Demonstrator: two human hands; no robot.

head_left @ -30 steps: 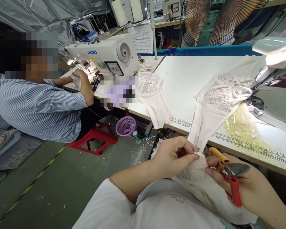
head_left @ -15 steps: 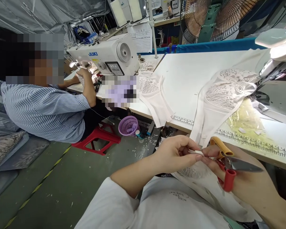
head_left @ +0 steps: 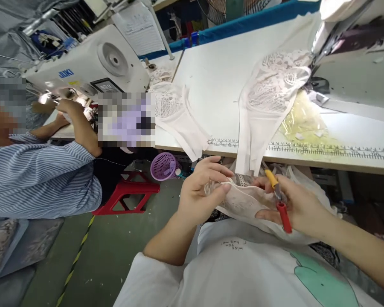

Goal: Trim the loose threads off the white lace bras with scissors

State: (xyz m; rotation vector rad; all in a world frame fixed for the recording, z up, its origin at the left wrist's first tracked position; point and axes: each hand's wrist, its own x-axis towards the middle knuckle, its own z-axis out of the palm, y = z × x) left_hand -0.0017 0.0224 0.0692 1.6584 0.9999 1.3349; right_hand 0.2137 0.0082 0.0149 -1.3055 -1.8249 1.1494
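My left hand (head_left: 203, 189) pinches the edge of a pale lace garment piece (head_left: 240, 202) between thumb and fingers, just above my lap. My right hand (head_left: 297, 209) grips the same cloth farther along its edge. Hooked in that hand is a pair of scissors (head_left: 277, 192) with one yellow and one red handle; its blades are mostly hidden. Beyond the hands, another white lace piece (head_left: 269, 94) lies on the sewing table, its straps hanging over the front edge. Its far end reaches the sewing machine (head_left: 326, 55) at the right.
A similar lace piece (head_left: 171, 104) lies farther left on the table (head_left: 211, 81). A ruler strip (head_left: 307, 149) runs along the front edge, near a yellow plastic sheet (head_left: 304, 121). At left, a co-worker in a striped shirt (head_left: 45, 170) sits at another machine (head_left: 115, 59). A purple basket (head_left: 163, 166) stands below.
My hands have moved apart and left, spreading the lace piece between them. The scissors have turned in my right hand. The view has shifted right and down.
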